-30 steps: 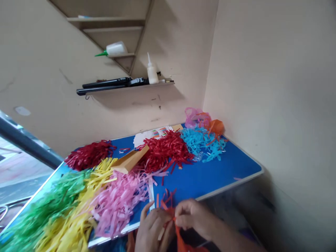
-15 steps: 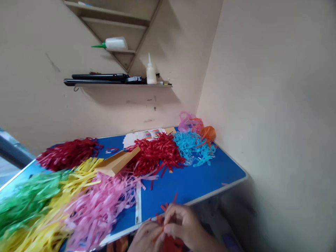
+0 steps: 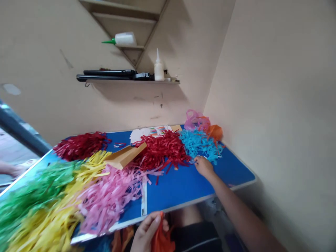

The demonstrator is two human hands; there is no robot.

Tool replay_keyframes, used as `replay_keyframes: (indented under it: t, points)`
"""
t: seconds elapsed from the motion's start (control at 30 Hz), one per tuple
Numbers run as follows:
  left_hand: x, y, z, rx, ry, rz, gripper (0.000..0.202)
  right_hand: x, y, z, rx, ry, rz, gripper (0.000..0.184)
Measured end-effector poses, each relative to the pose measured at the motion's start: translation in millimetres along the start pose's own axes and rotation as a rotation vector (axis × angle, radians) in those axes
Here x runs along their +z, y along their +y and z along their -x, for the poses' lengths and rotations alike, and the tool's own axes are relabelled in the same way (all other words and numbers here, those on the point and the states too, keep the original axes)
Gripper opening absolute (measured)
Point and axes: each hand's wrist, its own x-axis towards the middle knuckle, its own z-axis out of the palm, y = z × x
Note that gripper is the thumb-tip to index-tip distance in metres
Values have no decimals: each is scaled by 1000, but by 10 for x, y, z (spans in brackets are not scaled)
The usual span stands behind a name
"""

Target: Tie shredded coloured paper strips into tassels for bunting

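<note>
- The right hand (image 3: 204,167) is no longer working beside the left, and is reaching across the flat blue surface (image 3: 181,190); its right fingers (image 3: 196,161) are nearly closed at the edge of the loose cyan paper strips (image 3: 201,145), though I cannot tell whether they are holding anything.
- The left hand (image 3: 145,232) is staying below the surface's near edge, its left fingers (image 3: 154,220) curling around the bunch of orange paper strips (image 3: 162,236).

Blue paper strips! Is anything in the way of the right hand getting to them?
Nothing visible is in the way. The right hand is at the lower edge of the blue paper strips, and no other thing sits between them. The hand lies over the blue tabletop.
</note>
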Motion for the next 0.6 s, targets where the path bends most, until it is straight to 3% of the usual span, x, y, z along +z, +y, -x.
replay_keyframes:
  t: [0.1,0.23,0.6]
  points:
    - [-15,15,4,-52,-9,58,41,10,42,-43,-25,-41,36,21]
    - [-51,-40,-7,37,-19,1,39,15,92,-80,-67,-75,68,17]
    - [-48,-49,25,99,152,-84,51,13,173,-54,-141,-21,51,15]
